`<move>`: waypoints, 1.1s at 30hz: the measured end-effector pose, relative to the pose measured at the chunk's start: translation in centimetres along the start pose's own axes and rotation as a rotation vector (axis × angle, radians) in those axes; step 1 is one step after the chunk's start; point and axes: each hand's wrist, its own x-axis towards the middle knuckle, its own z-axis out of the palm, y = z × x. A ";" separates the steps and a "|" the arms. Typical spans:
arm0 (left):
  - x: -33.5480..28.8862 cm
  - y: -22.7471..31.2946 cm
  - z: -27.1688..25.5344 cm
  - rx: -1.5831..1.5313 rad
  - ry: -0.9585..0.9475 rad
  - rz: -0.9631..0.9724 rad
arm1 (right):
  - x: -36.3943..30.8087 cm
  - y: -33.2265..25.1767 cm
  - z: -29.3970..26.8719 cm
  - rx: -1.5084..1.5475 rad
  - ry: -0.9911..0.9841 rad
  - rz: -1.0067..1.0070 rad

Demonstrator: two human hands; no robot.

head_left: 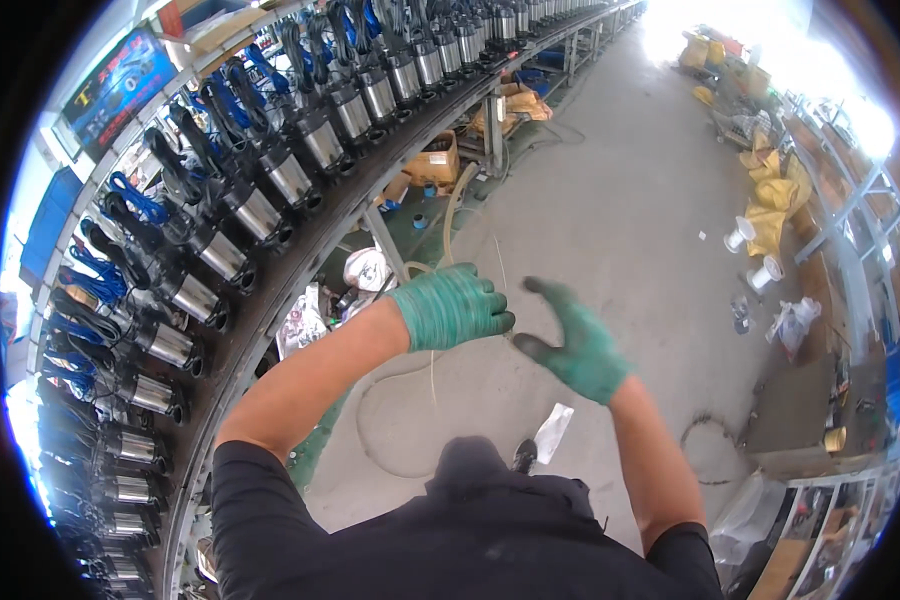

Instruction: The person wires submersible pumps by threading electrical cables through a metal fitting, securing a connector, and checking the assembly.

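Note:
My left hand [452, 308], in a green knitted glove, is closed with its fingers curled in. A thin pale strand [433, 382] hangs from beneath this fist, and another fine pale length [500, 262] shows just above the fingertips; what exactly it is cannot be made out. Close by on the right, my right hand [578, 345] wears a matching green glove. Its thumb and forefinger are spread wide, slightly blurred, and nothing shows between them. Both hands are held over the grey floor, a short gap apart.
Along the left curves a long bench [300, 285] with rows of steel-and-black pumps [288, 178] with coiled cables. Beneath it are a cardboard box [435, 163] and a hose [455, 215]. At right lie yellow sacks [773, 195], white spools [765, 273] and a metal rack [850, 215].

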 end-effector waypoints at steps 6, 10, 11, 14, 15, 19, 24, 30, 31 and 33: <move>7.8 -11.3 6.0 -0.061 0.073 -0.085 | 12.2 12.5 1.9 0.794 -0.410 0.351; 9.8 -19.5 11.9 -0.193 0.195 -0.400 | 21.3 20.4 3.8 0.550 -0.344 0.372; 9.7 -21.6 14.0 -0.255 0.285 -0.513 | 23.4 23.4 5.7 0.480 -0.237 0.240; 11.8 -27.9 19.5 -0.350 0.453 -0.973 | 30.7 28.3 6.0 0.495 -0.097 0.189; 12.3 -30.6 21.2 -0.456 0.497 -1.017 | 33.4 29.4 5.4 0.455 -0.054 0.123; 17.4 -40.9 22.1 -1.474 0.999 -1.098 | 43.4 34.6 1.7 0.205 -0.051 -0.139; 27.0 -55.7 22.1 -1.409 0.909 -1.284 | 54.7 43.5 -3.1 0.127 -0.113 -0.201; 38.6 -71.5 27.8 -1.034 0.781 -0.901 | 70.9 53.4 -13.0 -0.207 -0.034 -0.306; 40.8 -74.1 28.6 -1.113 0.790 -0.908 | 73.9 54.8 -14.3 0.056 -0.047 -0.223; 44.9 -79.5 29.8 -1.151 0.794 -0.940 | 80.1 58.3 -15.7 0.685 -0.075 -0.049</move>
